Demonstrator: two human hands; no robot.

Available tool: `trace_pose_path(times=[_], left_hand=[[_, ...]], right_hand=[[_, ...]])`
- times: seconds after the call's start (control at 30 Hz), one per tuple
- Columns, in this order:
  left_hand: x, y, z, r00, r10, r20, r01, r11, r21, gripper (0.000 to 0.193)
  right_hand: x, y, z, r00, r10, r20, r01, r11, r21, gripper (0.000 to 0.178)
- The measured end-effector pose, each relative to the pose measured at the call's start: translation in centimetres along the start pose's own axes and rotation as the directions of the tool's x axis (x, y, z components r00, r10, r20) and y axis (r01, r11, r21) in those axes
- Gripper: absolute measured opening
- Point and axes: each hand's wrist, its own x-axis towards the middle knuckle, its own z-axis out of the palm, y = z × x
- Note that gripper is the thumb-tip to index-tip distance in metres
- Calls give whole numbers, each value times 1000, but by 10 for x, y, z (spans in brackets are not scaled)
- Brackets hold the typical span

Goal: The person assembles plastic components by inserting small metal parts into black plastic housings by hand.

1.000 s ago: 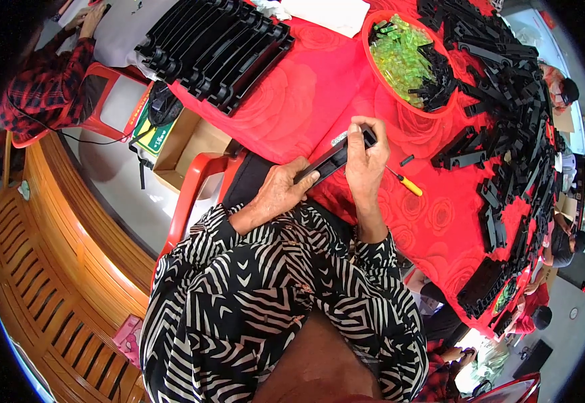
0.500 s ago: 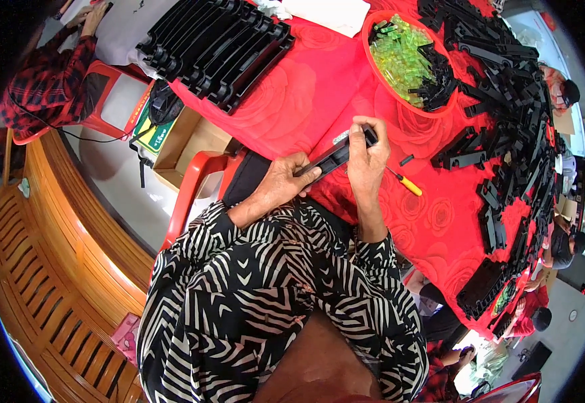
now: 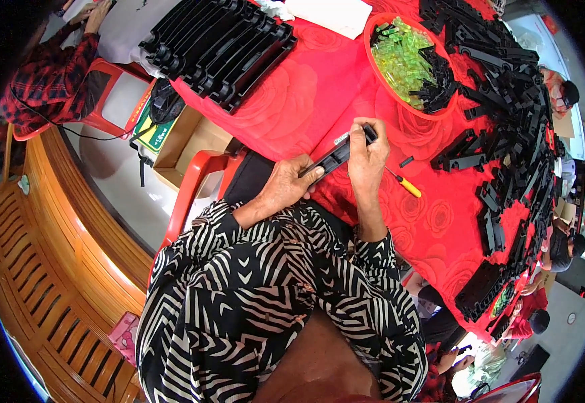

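Between my two hands, just above the near edge of the red table, I hold a long black plastic part [image 3: 335,159] that looks like a spirit level frame. It slants up to the right. My left hand [image 3: 287,183] is closed round its lower end, thumb pressed on top. At the upper end, my right hand [image 3: 368,156] grips it, and the thumb covers part of it. Something small and pale shows beside the right thumb; I cannot make out what it is. Right of my right hand, a screwdriver [image 3: 409,186] with a yellow handle and a short black piece [image 3: 406,161] lie on the cloth.
An orange-red basket [image 3: 371,48] holds green-yellow vials and small black pieces. Black parts [image 3: 500,127] are heaped along the right; more stand in rows [image 3: 222,54] at the far left. A red chair [image 3: 195,185] and an open cardboard box [image 3: 191,144] are at my left. Other people sit around.
Both hands keep their grip on the black part, which has barely moved. My view has shifted very slightly.
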Motion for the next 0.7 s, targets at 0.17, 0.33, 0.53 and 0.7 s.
trace_pose_path(times=[0.17,0.33,0.53,0.7], left_hand=[[-1,11,-7,998,-60,-10,61,985,158,24],[0,3,-5,999,-33,42,34,999,-12,19],[-3,18,-2,968,251,6,-247,946,210,25],[-2,33,-7,961,255,109,-277,900,337,31]], right_hand=[[-4,-6,4,998,-49,-39,48,999,-9,10],[-6,-15,6,998,-54,-35,52,998,-40,11],[-5,-3,1,999,-26,-40,26,1000,-17,7],[-5,-1,-2,1000,17,-25,-17,1000,15,5]])
